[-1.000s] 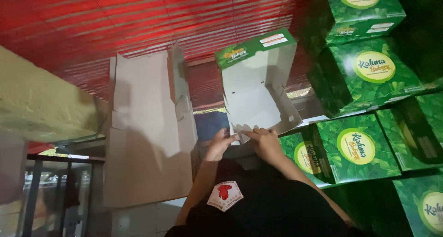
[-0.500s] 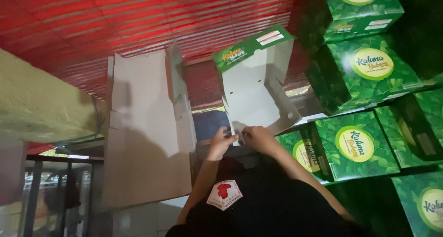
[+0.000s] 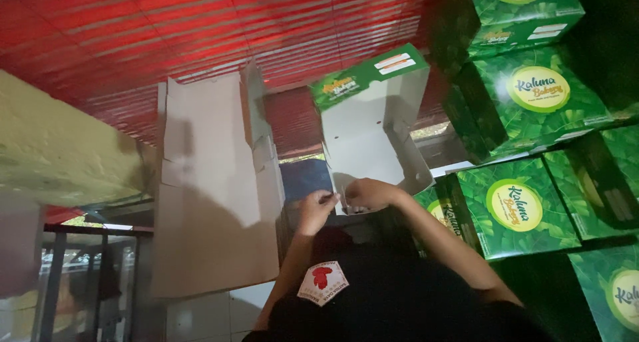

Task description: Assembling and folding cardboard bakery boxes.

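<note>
Head view. Your left hand (image 3: pixel 315 210) and right hand (image 3: pixel 367 194) met at the near lower edge of a half-erected cake box (image 3: pixel 373 135), green outside and white inside, which stood open in front of you with its printed lid flap raised. The left grip was pinched on a small tab at that edge. The right grip was curled over the box's corner beside it, but you could not tell from this angle whether its fingers were clenched on card or only resting there. By the look of it, the step in hand was locking a bottom or side tab. The next move would call for holding the wall square while the tab went into its slot. Counts: one box under assembly; one flat, unfolded grey cardboard blank (image 3: pixel 213 182) leaning to your left; at least six finished green boxes (image 3: pixel 526 202) stacked at your right, some cut off by the frame.
</note>
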